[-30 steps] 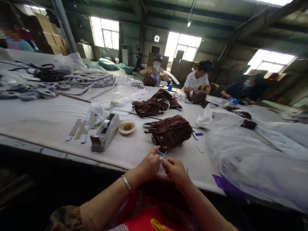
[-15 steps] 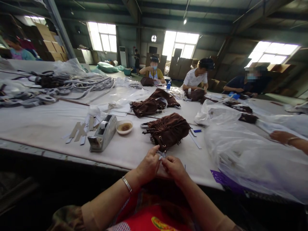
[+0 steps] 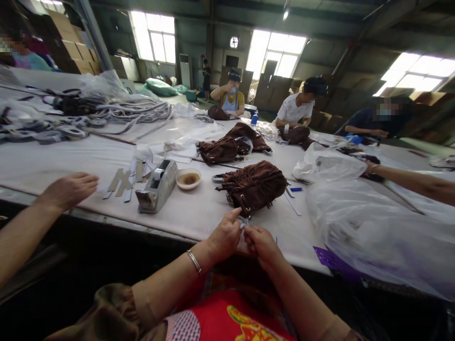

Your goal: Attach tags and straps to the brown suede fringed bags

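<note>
At the table's front edge, both hands meet just in front of a brown fringed bag [image 3: 256, 185]. My left hand [image 3: 224, 237], with a silver bangle on its wrist, is closed on a small greyish strip [image 3: 243, 221] beside the bag's near end. Close against it, my right hand [image 3: 262, 244] pinches the same strip with thumb and forefinger. The strip's lower part is hidden by the fingers. The bag lies on its side on the white-covered table, its gold-coloured rings facing me.
A tape dispenser [image 3: 157, 187] and a bowl of brown stuff [image 3: 188, 179] stand left of the bag. Another person's hand [image 3: 69, 190] reaches in at left, an arm [image 3: 414, 182] at right. Plastic sheeting [image 3: 366, 227] covers the right side. More brown bags [image 3: 222, 149] lie behind.
A co-worker's hand and forearm have come in over the table at left. The arm at right has reached farther back. The view has shifted slightly; my hands keep their closed hold.
</note>
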Demonstrator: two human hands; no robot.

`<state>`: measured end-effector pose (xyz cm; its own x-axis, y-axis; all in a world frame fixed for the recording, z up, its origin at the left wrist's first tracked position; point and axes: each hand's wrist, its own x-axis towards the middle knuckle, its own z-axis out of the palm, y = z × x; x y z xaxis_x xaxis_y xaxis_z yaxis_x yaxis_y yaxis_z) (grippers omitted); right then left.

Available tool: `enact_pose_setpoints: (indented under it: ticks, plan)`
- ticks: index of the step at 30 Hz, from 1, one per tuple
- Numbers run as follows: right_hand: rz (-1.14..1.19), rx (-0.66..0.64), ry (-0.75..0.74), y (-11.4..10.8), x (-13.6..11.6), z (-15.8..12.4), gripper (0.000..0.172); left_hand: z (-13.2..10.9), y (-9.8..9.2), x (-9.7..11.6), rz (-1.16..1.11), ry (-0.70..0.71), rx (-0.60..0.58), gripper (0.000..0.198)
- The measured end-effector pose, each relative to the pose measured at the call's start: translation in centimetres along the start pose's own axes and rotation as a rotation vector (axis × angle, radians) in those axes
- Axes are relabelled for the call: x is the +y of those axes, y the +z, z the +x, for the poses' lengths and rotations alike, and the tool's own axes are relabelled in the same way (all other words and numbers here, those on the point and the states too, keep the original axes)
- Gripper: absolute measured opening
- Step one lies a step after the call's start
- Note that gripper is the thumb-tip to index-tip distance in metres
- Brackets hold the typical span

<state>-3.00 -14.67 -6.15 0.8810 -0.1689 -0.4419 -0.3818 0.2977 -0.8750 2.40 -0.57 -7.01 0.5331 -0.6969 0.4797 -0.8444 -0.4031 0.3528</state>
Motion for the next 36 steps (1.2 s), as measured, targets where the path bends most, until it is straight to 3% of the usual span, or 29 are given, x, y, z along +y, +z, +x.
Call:
enact_pose_setpoints:
  ticks: [6,11,17,24,31,36]
  plan:
    - [-0.048,0.094,0.062,1.2,-0.3,0.5,0.038,-0.3,0.8,0.0,0.067,-0.003,0.004,0.026]
    - [-0.057,0.075,0.118,1.3,-0.5,0.4,0.038,-0.4,1.0,0.1,0.067,-0.002,0.005,0.031]
    - [0.092,0.002,-0.038,-0.1,0.9,-0.2,0.046,0.0,0.2,0.1,-0.009,-0.022,-0.006,0.022]
    - [0.278,0.031,0.025,0.4,1.0,-0.3,0.047,0.6,-0.6,0.8,-0.144,-0.064,0.039,0.017]
    - [0.309,-0.028,0.009,0.2,0.6,-0.5,0.042,1.3,-1.8,1.2,-0.343,-0.284,0.033,0.017]
    - [0.283,0.009,-0.162,0.5,0.4,-0.6,0.035,2.2,-2.8,0.9,-0.647,-0.519,-0.139,0.029]
